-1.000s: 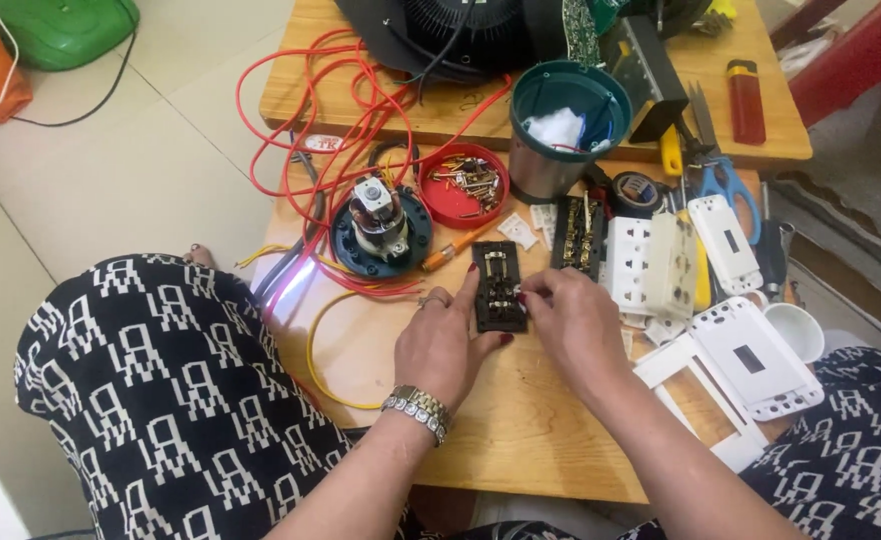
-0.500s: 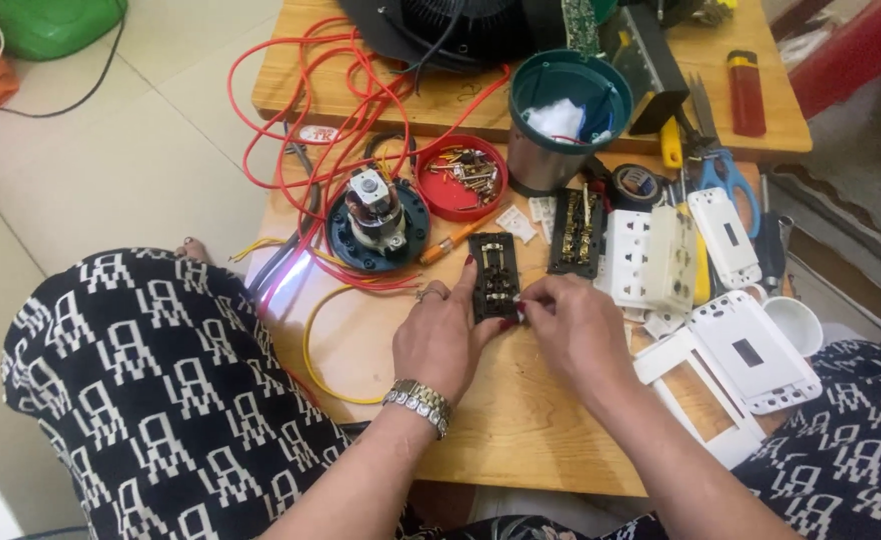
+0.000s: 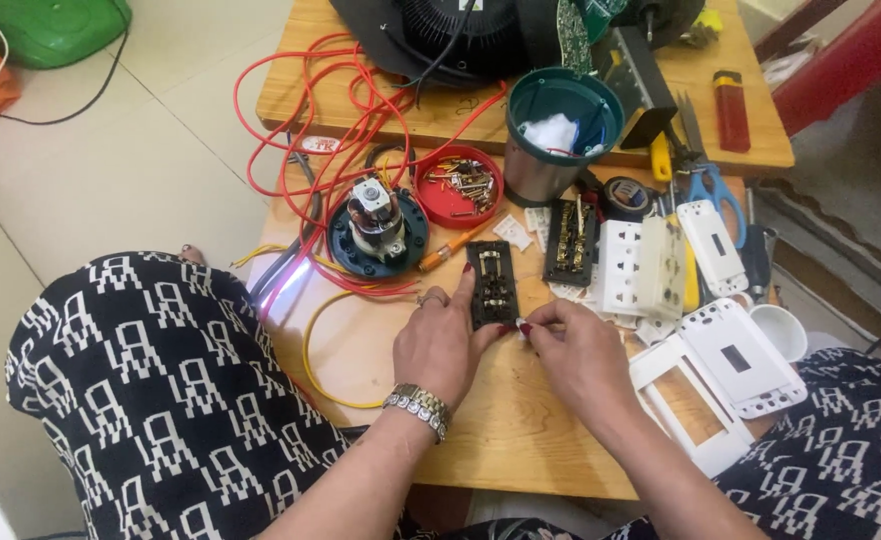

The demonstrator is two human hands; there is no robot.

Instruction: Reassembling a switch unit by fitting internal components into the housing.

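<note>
Black plastic forms the body of the switch module (image 3: 492, 285), which lies flat on the wooden table (image 3: 521, 430) directly in front of me, long axis pointing away from my body. Brass-coloured contacts show along its centre.

My left hand (image 3: 439, 345) rests beside the module on its left edge. The index finger runs up along that edge and the other fingers are curled on the table; this grip steadies the module from the side and does not close around it. A metal watch band sits on that wrist.

My right hand (image 3: 579, 352) is at the module's lower right corner. Thumb and forefinger are pressed together there, pinching a small white part (image 3: 523, 333) that touches the module's near end. What that part is cannot be told at this size.

Just beyond the module lies a second black module (image 3: 571, 238), and right of it a white socket block (image 3: 643, 265) and a white switch plate (image 3: 712, 242). Two white cover frames (image 3: 721, 375) lie near my right hand, one partly over the other. An orange-handled screwdriver (image 3: 456, 245) lies between the module and a small motor on a dark round base (image 3: 378, 230). A red lid holding screws (image 3: 458, 186) sits beside the motor, and a dark green cup (image 3: 559, 135) stands behind it. Red wires (image 3: 331, 110) loop across the far left of the table, and a yellow wire (image 3: 313, 345) curves near my left hand.
</note>
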